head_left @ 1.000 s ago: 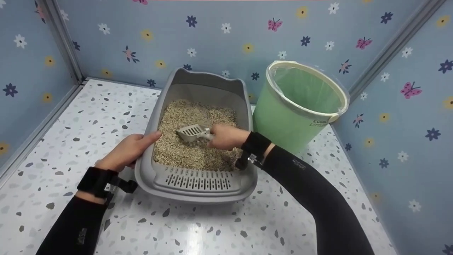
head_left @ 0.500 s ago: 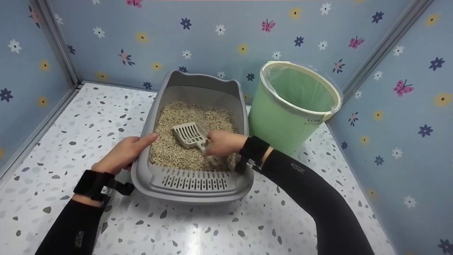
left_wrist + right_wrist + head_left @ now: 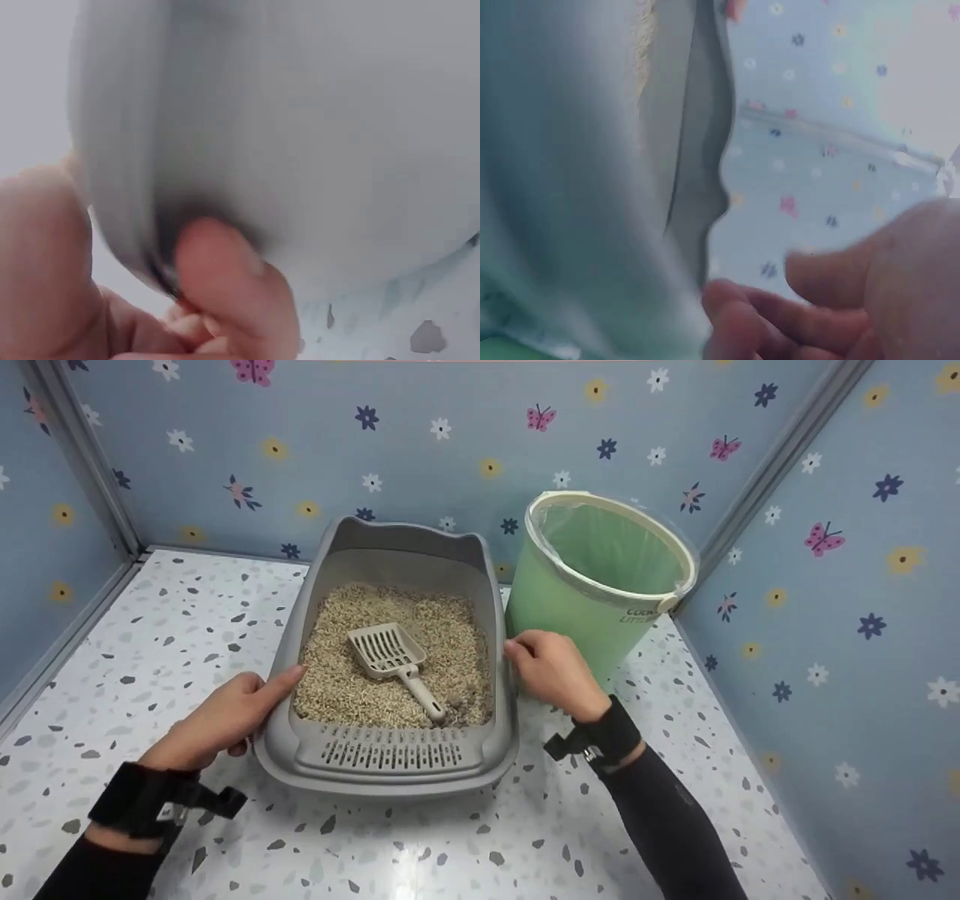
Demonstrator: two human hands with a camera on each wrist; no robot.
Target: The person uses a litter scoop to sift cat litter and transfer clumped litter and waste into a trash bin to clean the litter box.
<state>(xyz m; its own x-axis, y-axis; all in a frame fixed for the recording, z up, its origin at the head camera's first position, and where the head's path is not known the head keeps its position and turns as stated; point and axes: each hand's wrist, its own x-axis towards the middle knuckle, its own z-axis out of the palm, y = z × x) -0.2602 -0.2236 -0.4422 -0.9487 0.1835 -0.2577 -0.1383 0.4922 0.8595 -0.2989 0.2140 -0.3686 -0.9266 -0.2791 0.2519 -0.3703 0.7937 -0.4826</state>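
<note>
A grey litter box (image 3: pixel 390 781) stands on the speckled floor, filled with beige pellet litter (image 3: pixel 345 697). On the litter lies a pale slotted litter scoop (image 3: pixel 386 651), its handle toward the front right, untouched by either hand. My left hand (image 3: pixel 225 716) grips the box's left rim, thumb on top and fingers underneath; the left wrist view shows those fingers (image 3: pixel 232 285) against the underside. At the right side of the box, my right hand (image 3: pixel 551 669) has its fingertips right at the rim. Its fingers bend loosely, with a gap to the thumb in the right wrist view.
A green bin (image 3: pixel 570 622) with a clear plastic liner and cream rim stands close to the box's back right. Flower-patterned panels (image 3: pixel 420 457) rise behind and on both sides. Speckled floor (image 3: pixel 420 847) extends in front.
My right hand has let go of the scoop, leaving it on the litter, and moved right to the box's right rim. My left hand keeps its grip. The head view has turned slightly right.
</note>
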